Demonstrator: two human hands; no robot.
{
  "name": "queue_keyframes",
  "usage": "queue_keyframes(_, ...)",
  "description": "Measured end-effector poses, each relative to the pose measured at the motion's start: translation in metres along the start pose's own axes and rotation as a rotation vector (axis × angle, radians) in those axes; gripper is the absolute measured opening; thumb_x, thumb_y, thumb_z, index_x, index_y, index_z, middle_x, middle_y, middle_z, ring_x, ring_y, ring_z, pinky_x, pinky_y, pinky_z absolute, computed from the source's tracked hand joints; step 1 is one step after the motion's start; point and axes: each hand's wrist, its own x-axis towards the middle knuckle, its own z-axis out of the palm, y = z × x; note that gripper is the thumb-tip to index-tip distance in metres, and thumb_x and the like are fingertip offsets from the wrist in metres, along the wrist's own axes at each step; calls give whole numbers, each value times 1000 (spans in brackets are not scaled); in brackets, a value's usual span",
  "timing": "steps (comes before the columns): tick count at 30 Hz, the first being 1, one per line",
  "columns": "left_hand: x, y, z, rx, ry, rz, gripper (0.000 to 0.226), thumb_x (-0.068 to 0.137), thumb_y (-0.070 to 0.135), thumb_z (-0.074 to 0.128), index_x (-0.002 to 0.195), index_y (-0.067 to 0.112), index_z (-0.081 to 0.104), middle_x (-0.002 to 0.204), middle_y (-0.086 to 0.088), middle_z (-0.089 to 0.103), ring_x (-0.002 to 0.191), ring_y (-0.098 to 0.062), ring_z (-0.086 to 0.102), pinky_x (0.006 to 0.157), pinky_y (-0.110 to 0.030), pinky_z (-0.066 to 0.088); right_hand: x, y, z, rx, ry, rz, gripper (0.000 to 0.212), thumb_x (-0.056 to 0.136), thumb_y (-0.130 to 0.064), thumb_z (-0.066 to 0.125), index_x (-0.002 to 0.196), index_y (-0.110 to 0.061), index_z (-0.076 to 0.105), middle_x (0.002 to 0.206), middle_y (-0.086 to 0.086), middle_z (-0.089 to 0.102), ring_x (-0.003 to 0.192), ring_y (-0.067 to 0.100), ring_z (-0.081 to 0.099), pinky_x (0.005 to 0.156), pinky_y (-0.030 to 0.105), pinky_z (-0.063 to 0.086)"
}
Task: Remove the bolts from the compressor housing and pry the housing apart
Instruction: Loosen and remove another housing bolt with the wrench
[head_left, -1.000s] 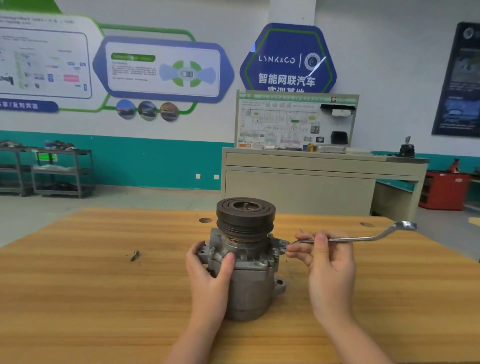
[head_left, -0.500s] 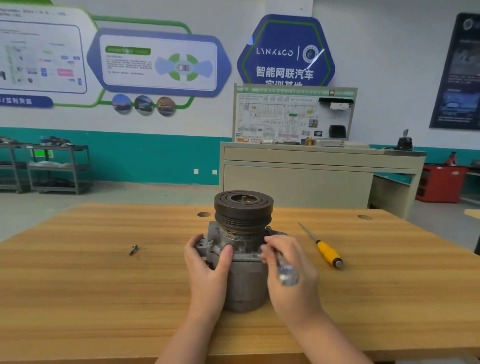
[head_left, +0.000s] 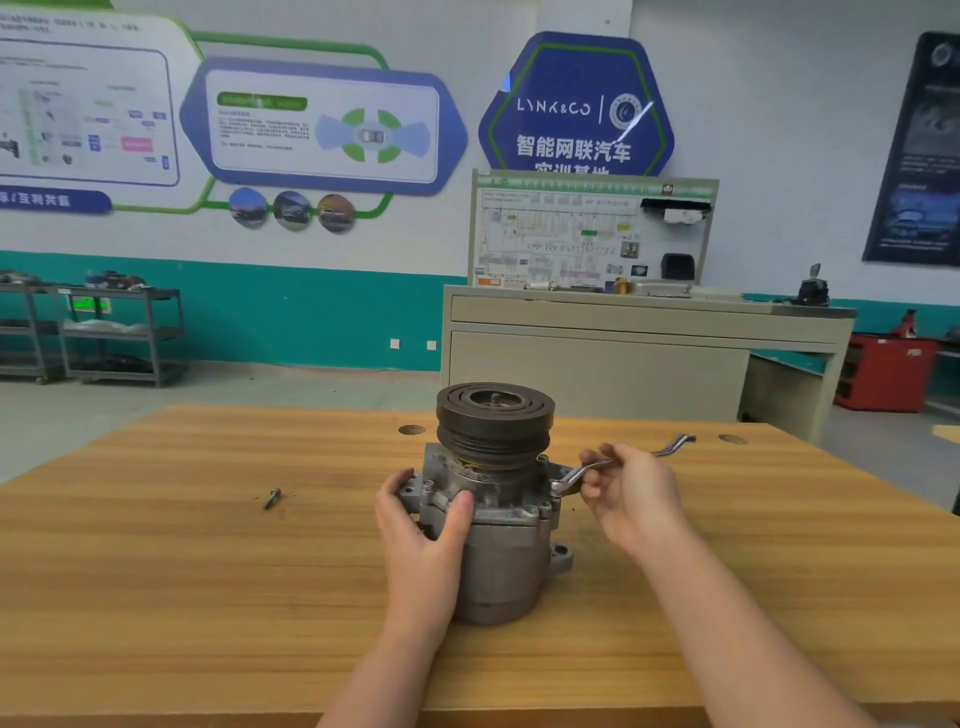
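A grey metal compressor (head_left: 506, 551) stands upright on the wooden table (head_left: 156, 571), its dark grooved pulley (head_left: 493, 421) on top. My left hand (head_left: 423, 525) grips the housing's left side, thumb across the front. My right hand (head_left: 631, 499) holds a bent silver ring wrench (head_left: 574, 475) by its shaft. The wrench's ring end sits on a bolt at the housing's right flange. Its far end (head_left: 678, 441) sticks out past my fingers. One loose bolt (head_left: 271, 498) lies on the table to the left.
Two round holes (head_left: 412, 429) mark the table's far part. Beyond the table stand a beige cabinet with a wiring display board (head_left: 592, 234), a red tool cart (head_left: 885, 371) at right and metal shelf trolleys (head_left: 119, 332) at left.
Half a second ago my right hand pressed against the housing's right side and a yellow-handled screwdriver lay on the table. Now that hand holds the wrench on the right flange bolt; no screwdriver shows.
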Motion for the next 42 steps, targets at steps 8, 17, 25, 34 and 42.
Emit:
queue_keyframes(8,1,-2,0,10,17,6,83,59,66,61,129,26,39,129,1,49,119,-11,49,101,-23,38,-34,0,-17,-17,-186,-474,19,106,-14,32,92,-11,45,73,12,71,63,23,69,58,29,58)
queue_keyframes(17,1,0,-1,21,10,6,83,60,67,60,129,27,38,131,1,48,119,-8,48,97,-15,35,-51,11,-21,-666,-298,-1090,16,97,-27,42,95,-40,51,86,-7,69,72,10,71,68,40,59)
queue_keyframes(25,1,0,-1,24,16,3,83,61,67,60,129,25,39,129,1,49,116,-4,49,90,-5,35,-56,16,-21,-854,-361,-1281,29,100,-33,44,100,-10,61,80,4,68,75,2,66,72,9,50)
queue_keyframes(34,0,3,-1,49,11,6,84,60,67,59,129,23,39,129,-1,48,120,-14,48,104,-29,38,-62,35,-18,-1006,-312,-1502,20,78,8,67,96,2,68,96,12,68,94,13,60,86,17,49)
queue_keyframes(42,-2,8,-1,33,2,-23,84,60,64,62,130,22,38,132,-3,47,121,-14,47,100,-21,35,-53,38,-28,-909,-269,-1463,19,91,-7,58,100,5,69,96,12,67,95,9,61,91,18,49)
